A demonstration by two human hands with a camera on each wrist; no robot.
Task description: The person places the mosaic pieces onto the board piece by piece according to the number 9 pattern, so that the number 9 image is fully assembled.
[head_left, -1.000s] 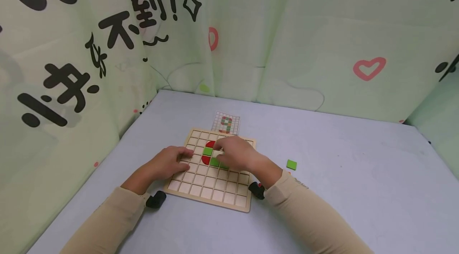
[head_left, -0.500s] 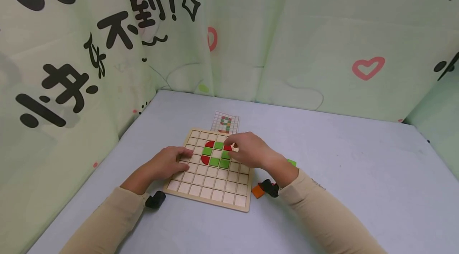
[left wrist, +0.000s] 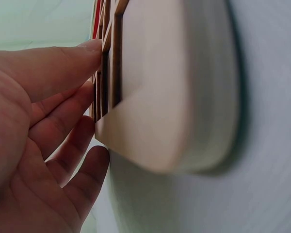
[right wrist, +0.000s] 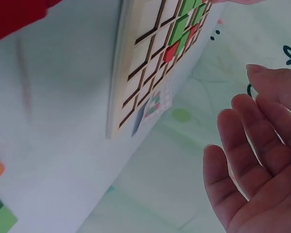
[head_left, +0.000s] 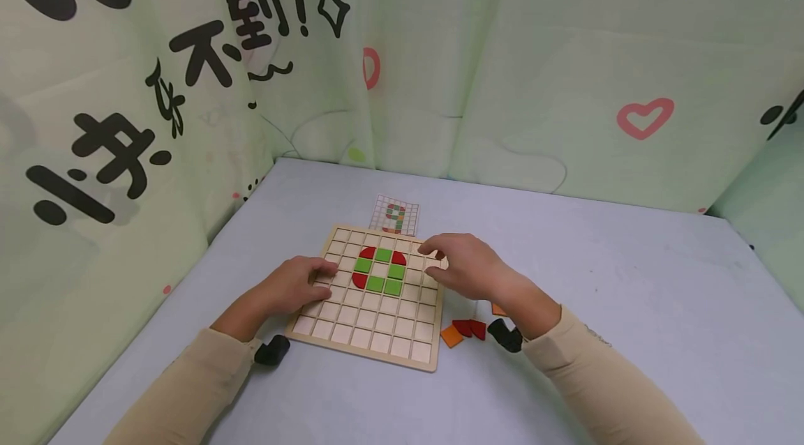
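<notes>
A wooden grid board [head_left: 361, 340] lies on the table. Set in its squares is a ring of green square tiles [head_left: 396, 271] and red rounded-corner pieces [head_left: 367, 252] around one bare square. My left hand [head_left: 292, 284] rests on the board's left side with thumb and fingers spread apart; in the left wrist view the fingertips [left wrist: 93, 46] are right at the grid near a corner. My right hand [head_left: 467, 267] hovers over the board's right edge, its fingers loosely bent and holding nothing. In the right wrist view its palm and fingers [right wrist: 242, 145] show bare.
Behind the board lies a printed grid card [head_left: 396, 215] with a red, green and orange figure. To the right are red pieces [head_left: 470, 328], an orange tile [head_left: 451, 336] and another orange tile partly behind my forearm. A green tile [right wrist: 2, 218] shows in the right wrist view.
My right hand has moved right, off the ring of tiles, uncovering the upper right red piece and nearby green tiles. The loose pieces beside the board have come into sight. My left hand stays put.
</notes>
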